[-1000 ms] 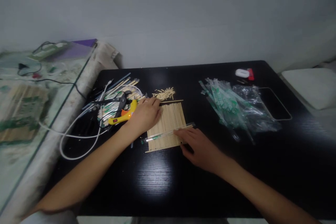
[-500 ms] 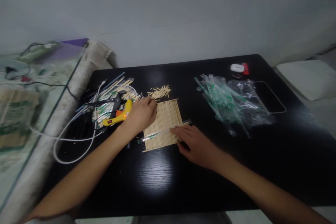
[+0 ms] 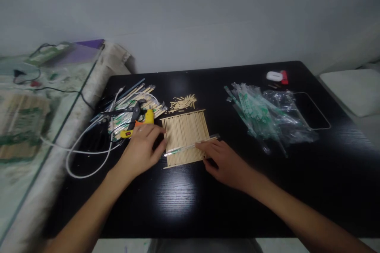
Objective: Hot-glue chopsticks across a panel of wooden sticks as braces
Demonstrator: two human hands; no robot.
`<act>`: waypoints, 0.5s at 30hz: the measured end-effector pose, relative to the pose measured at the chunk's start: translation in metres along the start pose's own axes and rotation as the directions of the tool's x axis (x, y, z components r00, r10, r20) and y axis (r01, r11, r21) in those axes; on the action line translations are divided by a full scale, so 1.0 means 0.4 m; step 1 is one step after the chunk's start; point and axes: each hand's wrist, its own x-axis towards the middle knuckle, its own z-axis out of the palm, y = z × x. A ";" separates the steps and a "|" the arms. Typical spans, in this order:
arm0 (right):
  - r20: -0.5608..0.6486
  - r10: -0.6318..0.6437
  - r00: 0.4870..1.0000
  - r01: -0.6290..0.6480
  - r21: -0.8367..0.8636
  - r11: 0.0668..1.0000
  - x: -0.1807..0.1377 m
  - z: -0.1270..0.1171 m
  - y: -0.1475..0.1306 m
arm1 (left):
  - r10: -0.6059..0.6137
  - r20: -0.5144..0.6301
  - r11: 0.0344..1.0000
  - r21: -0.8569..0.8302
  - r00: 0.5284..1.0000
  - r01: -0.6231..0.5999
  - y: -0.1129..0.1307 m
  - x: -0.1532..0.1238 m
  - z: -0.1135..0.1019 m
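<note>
On the table, a stick mat at centre, wrapped stick across its near part. Just behind, a heap of stick bits. Left, glue gun on a pile of sticks. Right, well apart, wrappers. Left hand at the mat's left edge, right hand at its right.

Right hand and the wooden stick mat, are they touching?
Touching. The head view shows the right hand with its fingers resting on the stick mat at its right edge.

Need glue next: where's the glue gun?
In the head view, the yellow glue gun lies left of the stick mat, just beyond the left hand.
</note>
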 end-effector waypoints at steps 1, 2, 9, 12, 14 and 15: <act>-0.001 0.000 1.000 0.000 0.004 1.000 0.000 0.001 0.001 | 0.010 0.016 1.000 -0.008 1.000 -0.010 0.007 -0.025 0.001; -0.003 -0.002 1.000 0.002 0.007 1.000 0.001 0.002 0.002 | 0.021 0.036 1.000 -0.013 0.999 -0.020 0.014 -0.047 0.003; 0.007 0.005 1.000 -0.005 0.001 1.000 0.003 -0.006 -0.003 | 0.046 0.071 0.998 -0.055 0.996 -0.043 0.042 -0.121 0.025; 0.000 0.000 1.000 0.000 0.000 1.000 0.003 -0.011 -0.007 | 0.064 0.060 0.995 -0.085 0.996 -0.059 0.045 -0.123 0.038; -0.003 -0.006 1.000 0.006 0.003 1.000 0.002 -0.010 -0.007 | 0.073 0.052 0.993 -0.095 0.996 -0.068 0.046 -0.122 0.046; -0.003 -0.007 1.000 0.007 0.004 1.000 0.002 -0.009 -0.007 | 0.074 0.051 0.993 -0.097 0.996 -0.069 0.047 -0.121 0.049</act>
